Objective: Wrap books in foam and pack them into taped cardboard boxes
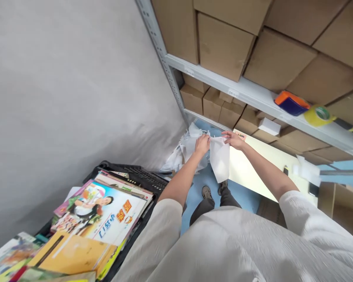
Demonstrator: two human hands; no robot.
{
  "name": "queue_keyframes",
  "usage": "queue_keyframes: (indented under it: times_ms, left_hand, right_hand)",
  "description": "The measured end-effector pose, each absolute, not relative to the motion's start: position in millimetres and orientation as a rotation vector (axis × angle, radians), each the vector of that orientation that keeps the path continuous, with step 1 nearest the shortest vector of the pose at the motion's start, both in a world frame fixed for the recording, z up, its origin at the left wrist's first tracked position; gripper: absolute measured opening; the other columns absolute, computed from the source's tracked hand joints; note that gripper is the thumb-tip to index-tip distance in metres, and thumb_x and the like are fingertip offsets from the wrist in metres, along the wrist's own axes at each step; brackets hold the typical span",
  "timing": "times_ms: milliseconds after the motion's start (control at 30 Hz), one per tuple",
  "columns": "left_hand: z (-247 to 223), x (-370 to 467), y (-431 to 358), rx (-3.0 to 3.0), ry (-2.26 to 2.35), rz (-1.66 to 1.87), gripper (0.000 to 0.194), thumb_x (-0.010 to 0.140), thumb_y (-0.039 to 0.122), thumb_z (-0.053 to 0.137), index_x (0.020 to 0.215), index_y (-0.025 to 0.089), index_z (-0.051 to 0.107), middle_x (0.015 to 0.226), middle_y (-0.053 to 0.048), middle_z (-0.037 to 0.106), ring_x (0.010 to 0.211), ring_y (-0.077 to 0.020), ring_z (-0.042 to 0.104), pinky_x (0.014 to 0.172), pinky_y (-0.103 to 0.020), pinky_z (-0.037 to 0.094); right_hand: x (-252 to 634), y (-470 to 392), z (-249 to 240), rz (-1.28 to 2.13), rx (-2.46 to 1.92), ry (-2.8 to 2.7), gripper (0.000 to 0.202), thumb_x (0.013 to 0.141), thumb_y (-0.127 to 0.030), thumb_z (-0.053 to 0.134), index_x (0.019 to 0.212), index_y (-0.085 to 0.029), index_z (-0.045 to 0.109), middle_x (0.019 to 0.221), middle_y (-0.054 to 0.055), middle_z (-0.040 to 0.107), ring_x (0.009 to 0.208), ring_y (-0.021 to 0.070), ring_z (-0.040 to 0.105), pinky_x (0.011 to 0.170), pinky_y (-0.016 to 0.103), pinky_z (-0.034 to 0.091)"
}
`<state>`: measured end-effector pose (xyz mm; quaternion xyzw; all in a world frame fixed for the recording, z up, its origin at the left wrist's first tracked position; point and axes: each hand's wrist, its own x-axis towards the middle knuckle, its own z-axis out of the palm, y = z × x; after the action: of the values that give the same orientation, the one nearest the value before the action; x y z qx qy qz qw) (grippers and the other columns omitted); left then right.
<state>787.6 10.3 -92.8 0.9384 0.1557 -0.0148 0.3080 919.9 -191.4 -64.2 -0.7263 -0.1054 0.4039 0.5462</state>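
Note:
A thin white sheet (219, 158) hangs between my two hands, above the blue floor. My left hand (202, 144) is closed at its upper left corner, fingers pressed together. With thumb and fingers pinched, my right hand (233, 140) holds the sheet's upper right edge. Crumpled white sheets (176, 159) are heaped beside and below my left hand, against the wall. A pale yellow table (255, 168) lies to the right, under my right forearm.
Metal shelving (211, 80) with cardboard boxes (223, 45) stands ahead. An orange and blue item (292, 103) and yellow tape (319, 115) are on its beam. Books (106, 211) fill a black crate (147, 178) at left. An open carton (341, 203) sits at right.

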Motion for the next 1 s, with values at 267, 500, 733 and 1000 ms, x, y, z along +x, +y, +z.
queue_keyframes:
  times_ms: [267,500,733,1000]
  left_hand:
    - [-82.2,812.2,-53.2,2.511,0.145,-0.368,0.033,0.107,0.019,0.053,0.132,0.027,0.072,0.123,-0.009,0.081,0.118,-0.0275,0.075,0.104,-0.035,0.053]
    - [-94.2,835.7,-107.4,2.531,-0.068,-0.573,0.033,0.103,0.016,0.053,0.129,0.023,0.073,0.126,-0.012,0.081,0.122,-0.0294,0.074,0.106,-0.037,0.054]
    - [-103.5,846.8,-172.3,2.540,-0.198,-0.913,0.054,0.093,0.031,0.070,0.145,0.021,0.060,0.138,-0.016,0.075,0.123,-0.0350,0.073,0.100,-0.039,0.056]
    - [-127.7,848.0,-207.1,2.671,-0.163,-0.889,0.052,0.093,0.009,0.054,0.144,0.021,0.059,0.138,-0.016,0.073,0.129,-0.0337,0.068,0.114,-0.048,0.044]
  right_hand:
    - [909.7,-307.1,-72.9,0.823,-1.896,-0.137,0.048,0.059,-0.007,0.078,0.104,-0.019,0.073,0.094,0.004,0.073,0.080,0.0181,0.068,0.063,0.028,0.061]
    - [901.8,-399.8,-92.9,0.957,-2.262,-0.233,0.039,0.063,-0.009,0.086,0.100,-0.019,0.078,0.090,0.005,0.076,0.075,0.0218,0.071,0.077,0.039,0.065]
    - [900.0,-468.1,-106.5,1.053,-2.649,-0.410,0.054,0.083,-0.008,0.067,0.134,-0.020,0.076,0.137,0.013,0.076,0.117,0.0295,0.074,0.098,0.036,0.060]
    - [910.1,-500.5,-134.7,1.130,-2.773,-0.388,0.065,0.092,-0.011,0.060,0.156,-0.020,0.060,0.146,0.016,0.072,0.126,0.0348,0.070,0.102,0.042,0.056]
